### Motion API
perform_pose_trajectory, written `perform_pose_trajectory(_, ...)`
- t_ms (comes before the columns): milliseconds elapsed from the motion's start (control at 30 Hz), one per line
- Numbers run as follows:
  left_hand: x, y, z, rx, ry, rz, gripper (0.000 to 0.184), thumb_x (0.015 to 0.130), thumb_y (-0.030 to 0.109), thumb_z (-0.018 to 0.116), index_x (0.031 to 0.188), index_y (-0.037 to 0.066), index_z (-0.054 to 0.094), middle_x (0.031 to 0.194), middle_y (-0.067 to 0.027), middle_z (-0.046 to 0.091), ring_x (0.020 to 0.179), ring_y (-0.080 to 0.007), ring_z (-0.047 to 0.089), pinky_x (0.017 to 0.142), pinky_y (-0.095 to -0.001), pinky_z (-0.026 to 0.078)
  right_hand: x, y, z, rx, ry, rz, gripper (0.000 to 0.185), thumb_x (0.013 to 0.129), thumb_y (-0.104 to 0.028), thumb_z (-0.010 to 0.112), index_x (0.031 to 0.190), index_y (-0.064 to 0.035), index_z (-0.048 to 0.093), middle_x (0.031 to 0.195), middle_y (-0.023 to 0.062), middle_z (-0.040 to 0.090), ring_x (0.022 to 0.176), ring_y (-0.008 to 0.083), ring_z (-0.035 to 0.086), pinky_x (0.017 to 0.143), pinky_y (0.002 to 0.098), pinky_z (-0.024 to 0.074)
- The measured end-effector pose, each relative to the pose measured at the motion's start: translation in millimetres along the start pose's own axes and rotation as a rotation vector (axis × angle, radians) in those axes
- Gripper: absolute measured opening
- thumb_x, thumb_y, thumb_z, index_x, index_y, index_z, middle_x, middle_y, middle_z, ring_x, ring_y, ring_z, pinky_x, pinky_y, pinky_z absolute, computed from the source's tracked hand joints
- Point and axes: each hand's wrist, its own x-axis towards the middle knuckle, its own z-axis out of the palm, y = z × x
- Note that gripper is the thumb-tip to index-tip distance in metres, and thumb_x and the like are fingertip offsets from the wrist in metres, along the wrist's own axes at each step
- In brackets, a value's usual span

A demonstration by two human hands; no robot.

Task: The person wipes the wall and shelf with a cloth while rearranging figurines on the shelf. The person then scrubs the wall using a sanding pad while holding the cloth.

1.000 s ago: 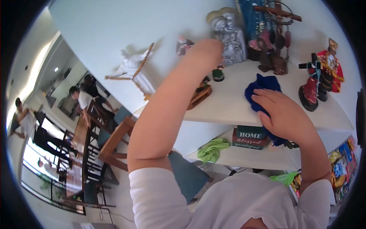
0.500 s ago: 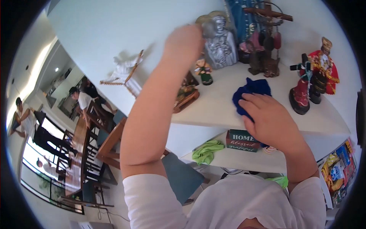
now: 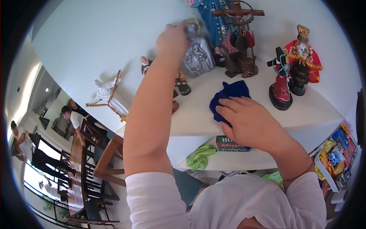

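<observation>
My left hand is raised at the back of the shelf, its fingers curled on the upper left edge of a silver figurine; part of the grip is hidden. My right hand lies over a crumpled dark blue cloth on the white shelf top, fingers gripping it. Behind the cloth stands a wooden crucifix hung with beads, beside a blue-robed statue. A small green-clothed figurine is partly hidden by my left forearm.
Right of the cloth stand a dark red figure with a black cross and a crowned, red-caped statue. A white statue with beads is far left. Below lie a green cloth and a sign. Several people are at left.
The view has shifted, so the shelf items appear further left. My left hand remains at the silver figurine, which now leans slightly left in view. My right hand stays on the blue cloth.
</observation>
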Motion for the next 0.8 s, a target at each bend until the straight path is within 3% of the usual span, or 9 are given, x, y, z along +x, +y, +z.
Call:
perform_pose_trajectory(400,10,-7,13,-0.046,0.011,0.015,0.057,0.071,0.028,0.076,0.121,0.01,0.056,0.11,-0.0191,0.058,0.105,-0.0315,0.057,0.088,-0.0399,0.049,0,-1,-1,-0.019,0.005,0.006,0.026,0.081,-0.021,0.058,0.098,-0.0023,0.061,0.1,0.0133,0.061,0.095,0.029,0.06,0.087,0.0427,0.0475)
perform_pose_trajectory(500,6,-5,9,-0.054,0.022,0.013,0.057,0.071,0.028,0.076,0.121,0.01,0.056,0.109,-0.0193,0.058,0.104,-0.0324,0.058,0.087,-0.0401,0.049,1,-3,-7,-0.006,-0.089,0.053,0.031,0.08,-0.02,0.061,0.105,-0.0023,0.062,0.113,0.014,0.061,0.103,0.0291,0.058,0.092,0.0389,0.0446)
perform_pose_trajectory(567,3,-4,5,-0.056,0.014,-0.004,0.057,0.071,0.028,0.076,0.121,0.009,0.056,0.109,-0.0196,0.058,0.102,-0.0331,0.058,0.087,-0.0403,0.049,1,-2,-6,-0.004,-0.082,0.05,0.031,0.08,-0.02,0.061,0.105,-0.0022,0.062,0.113,0.0141,0.061,0.103,0.0294,0.058,0.092,0.0389,0.0445)
perform_pose_trajectory(667,2,-6,1,-0.041,0.015,0.034,0.038,0.076,0.022,0.069,0.109,0.006,0.06,0.112,-0.0218,0.054,0.095,-0.0354,0.063,0.081,-0.041,0.053,0,-2,-6,-0.013,-0.071,0.043,0.031,0.081,-0.02,0.061,0.105,-0.002,0.061,0.113,0.0144,0.061,0.103,0.0298,0.058,0.092,0.039,0.0445)
perform_pose_trajectory(800,3,-9,5,-0.022,0.019,0.055,0.041,0.074,0.021,0.072,0.109,0.005,0.059,0.113,-0.0229,0.054,0.095,-0.0352,0.063,0.081,-0.0407,0.053,0,-2,-6,-0.009,-0.076,0.042,0.031,0.081,-0.021,0.061,0.105,-0.0021,0.061,0.113,0.0147,0.061,0.103,0.0302,0.058,0.092,0.0391,0.0445)
